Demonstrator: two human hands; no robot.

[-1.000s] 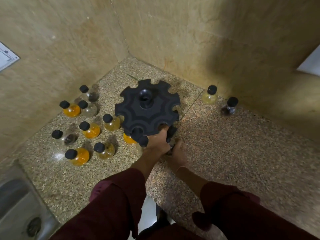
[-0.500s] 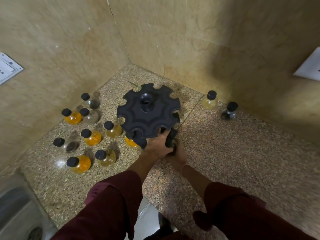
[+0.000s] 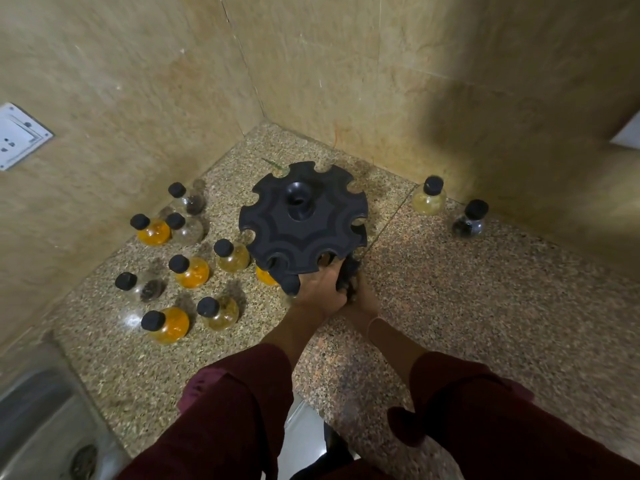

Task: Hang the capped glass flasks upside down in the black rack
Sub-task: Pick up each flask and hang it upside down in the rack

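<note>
The black rack [image 3: 304, 223], a round disc with notches round its rim, stands in the counter's corner. My left hand [image 3: 320, 289] grips its near rim, fingers curled up into a notch. Just behind and to the right, my right hand [image 3: 363, 299] curls round a dark flask [image 3: 348, 271] under the rim, mostly hidden. A black-capped flask [image 3: 290, 284] and an orange flask [image 3: 266, 277] stand at the rack's near left edge. Several capped flasks [image 3: 188, 271], orange, pale or clear, stand upright to the left. A pale flask [image 3: 429, 197] and a dark one [image 3: 469, 221] stand at the right.
Beige stone walls close the corner behind and on both sides of the speckled granite counter [image 3: 467, 299]. A wall socket [image 3: 17, 138] is at the left. A steel sink [image 3: 38, 420] with a drain lies at the lower left. My maroon sleeves fill the foreground.
Both hands stay at the rack's near rim and have shifted slightly under it. The flasks have not moved; only the view has drifted.
</note>
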